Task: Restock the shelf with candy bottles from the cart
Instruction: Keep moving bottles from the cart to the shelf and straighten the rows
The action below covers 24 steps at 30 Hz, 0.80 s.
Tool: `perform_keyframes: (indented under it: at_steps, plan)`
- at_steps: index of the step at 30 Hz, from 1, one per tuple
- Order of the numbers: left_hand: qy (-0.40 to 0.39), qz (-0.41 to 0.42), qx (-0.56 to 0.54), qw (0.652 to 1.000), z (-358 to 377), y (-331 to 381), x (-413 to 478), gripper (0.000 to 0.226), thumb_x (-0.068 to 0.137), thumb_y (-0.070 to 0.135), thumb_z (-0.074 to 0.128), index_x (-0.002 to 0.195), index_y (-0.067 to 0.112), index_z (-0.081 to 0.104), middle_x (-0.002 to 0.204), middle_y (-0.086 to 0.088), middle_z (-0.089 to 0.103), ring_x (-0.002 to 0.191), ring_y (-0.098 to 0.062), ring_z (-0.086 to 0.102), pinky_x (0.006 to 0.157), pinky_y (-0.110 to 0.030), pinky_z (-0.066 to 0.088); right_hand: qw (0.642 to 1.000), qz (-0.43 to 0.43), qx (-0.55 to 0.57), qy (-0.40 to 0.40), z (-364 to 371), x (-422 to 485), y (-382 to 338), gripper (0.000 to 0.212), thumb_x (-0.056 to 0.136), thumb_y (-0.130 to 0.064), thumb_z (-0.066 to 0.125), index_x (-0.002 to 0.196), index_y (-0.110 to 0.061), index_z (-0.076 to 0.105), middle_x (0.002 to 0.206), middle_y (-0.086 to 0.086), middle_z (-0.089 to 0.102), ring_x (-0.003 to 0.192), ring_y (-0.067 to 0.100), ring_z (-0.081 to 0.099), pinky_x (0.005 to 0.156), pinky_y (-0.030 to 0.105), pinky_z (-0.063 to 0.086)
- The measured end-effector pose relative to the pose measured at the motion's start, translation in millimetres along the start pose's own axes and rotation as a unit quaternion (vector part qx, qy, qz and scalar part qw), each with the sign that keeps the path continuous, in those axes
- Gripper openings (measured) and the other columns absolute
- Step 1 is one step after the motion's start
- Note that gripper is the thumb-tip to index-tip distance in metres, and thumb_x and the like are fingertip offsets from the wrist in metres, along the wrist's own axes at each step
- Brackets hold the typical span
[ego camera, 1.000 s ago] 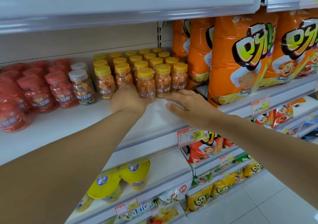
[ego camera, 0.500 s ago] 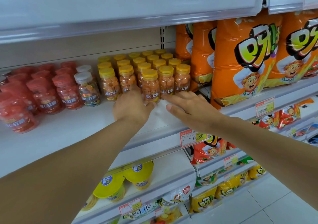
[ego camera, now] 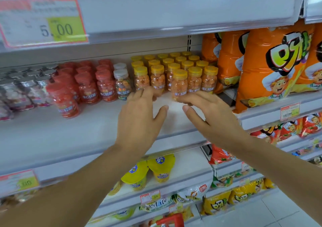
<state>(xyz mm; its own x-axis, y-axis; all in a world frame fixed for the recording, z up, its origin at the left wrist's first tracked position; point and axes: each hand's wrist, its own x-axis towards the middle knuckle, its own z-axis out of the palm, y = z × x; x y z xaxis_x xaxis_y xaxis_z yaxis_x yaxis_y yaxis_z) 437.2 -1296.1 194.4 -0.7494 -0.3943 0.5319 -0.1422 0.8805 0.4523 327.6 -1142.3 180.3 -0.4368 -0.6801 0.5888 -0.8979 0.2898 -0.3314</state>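
Left hand (ego camera: 139,117): is reaching over the shelf (ego camera: 69,131) with fingers straight and slightly spread and thumb out, gripping nothing. Its fingertips are lying at the feet of two front-row orange bottles (ego camera: 181,63). I cannot tell whether they are touching.

Right hand (ego camera: 209,115): is stretching forward with fingers straight and thumb spread, holding nothing. Its fingertips are touching the base of the front bottle (ego camera: 179,84).

Front bottle: is standing upright on the shelf just ahead of the block's front row, its yellow lid on and its label facing out.

Orange bottles: are standing upright in tight rows running toward the shelf's back wall, all with yellow lids.

Grey-lid bottle (ego camera: 122,82): is standing just left of the orange block, with another behind it.

Red bottles (ego camera: 87,85): are standing in rows further left, one of them well forward of the rest.

Snack bags (ego camera: 271,66): are standing upright to the right of the orange bottles.

Price tag (ego camera: 43,21): is hanging on the rail above, reading 5.00.

Yellow pouches (ego camera: 148,172): are lying on the shelf below, between the forearms.
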Motion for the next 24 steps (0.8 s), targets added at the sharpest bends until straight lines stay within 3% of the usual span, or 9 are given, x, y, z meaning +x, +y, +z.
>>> perform_keyframes:
  at_steps: [5,7,10,14,16,18,20,22,24]
  plan:
    - [0.06,0.015,-0.037,0.997,-48,-26,-80,0.018,0.09,0.028,0.055,0.108,0.025,0.06,0.103,0.014,0.056,0.098,-0.008,0.05,0.08,-0.024,0.04,0.993,-0.016,0.118,0.014,23,-35,-65,0.028,0.098,-0.026,0.044,0.107,-0.015,0.068,0.096,-0.008,0.063,0.086,0.0,0.056,0.074,0.022,0.045]
    - [0.056,0.002,-0.036,0.998,-59,-50,-117,0.019,0.089,0.028,0.051,0.105,0.022,0.061,0.1,0.013,0.056,0.094,-0.007,0.051,0.078,-0.022,0.039,0.989,-0.024,0.148,-0.013,48,-53,-89,0.025,0.097,-0.023,0.046,0.102,-0.014,0.069,0.092,-0.008,0.064,0.083,0.003,0.057,0.072,0.021,0.045]
    - [0.02,-0.053,-0.029,0.998,-62,-97,-185,0.02,0.088,0.027,0.048,0.1,0.019,0.062,0.092,0.009,0.057,0.087,-0.01,0.052,0.073,-0.025,0.039,0.979,-0.017,0.184,-0.09,99,-88,-122,0.026,0.097,-0.024,0.046,0.098,-0.014,0.07,0.087,-0.007,0.066,0.078,0.007,0.058,0.07,0.021,0.045]
    - [-0.08,-0.192,0.024,0.978,-48,-171,-300,0.025,0.086,0.03,0.045,0.099,0.02,0.064,0.091,0.006,0.061,0.085,-0.018,0.055,0.066,-0.027,0.04,0.952,0.028,0.19,-0.236,180,-154,-149,0.028,0.096,-0.03,0.043,0.096,-0.016,0.068,0.083,-0.006,0.064,0.073,0.008,0.058,0.063,0.026,0.046]
    - [-0.151,-0.247,0.065,0.955,-37,-201,-358,0.034,0.081,0.034,0.044,0.099,0.015,0.065,0.094,-0.003,0.064,0.088,-0.03,0.058,0.071,-0.036,0.047,0.934,0.054,0.169,-0.311,219,-193,-152,0.024,0.097,-0.028,0.047,0.099,-0.017,0.068,0.087,-0.007,0.066,0.073,0.009,0.058,0.063,0.03,0.046]
    - [-0.223,-0.31,0.107,0.918,-25,-222,-409,0.034,0.076,0.03,0.058,0.103,0.01,0.065,0.101,-0.012,0.065,0.094,-0.04,0.058,0.076,-0.045,0.05,0.911,0.079,0.126,-0.385,254,-232,-149,0.02,0.098,-0.024,0.049,0.109,-0.018,0.065,0.094,-0.005,0.063,0.078,0.012,0.056,0.067,0.032,0.046]
    - [-0.271,-0.368,0.142,0.878,-12,-235,-449,0.045,0.077,0.022,0.071,0.118,0.005,0.06,0.121,-0.02,0.06,0.112,-0.045,0.053,0.089,-0.053,0.046,0.866,0.116,0.076,-0.48,284,-270,-142,0.026,0.098,-0.024,0.048,0.122,-0.017,0.057,0.107,-0.002,0.056,0.094,0.019,0.056,0.075,0.033,0.046]
    - [-0.312,-0.422,0.172,0.834,-3,-242,-477,0.065,0.086,0.029,0.065,0.141,0.006,0.041,0.148,-0.019,0.038,0.136,-0.04,0.034,0.109,-0.052,0.03,0.82,0.129,0.033,-0.556,309,-306,-132,0.038,0.095,-0.021,0.05,0.133,-0.017,0.048,0.131,0.002,0.051,0.113,0.024,0.052,0.083,0.029,0.044]
    - [-0.338,-0.451,0.175,0.807,4,-246,-497,0.076,0.093,0.037,0.054,0.151,0.007,0.017,0.16,-0.014,0.013,0.146,-0.033,0.015,0.117,-0.047,0.018,0.793,0.117,-0.006,-0.598,328,-335,-120,0.054,0.092,-0.018,0.054,0.143,-0.019,0.039,0.147,0.001,0.039,0.125,0.025,0.045,0.091,0.029,0.041]
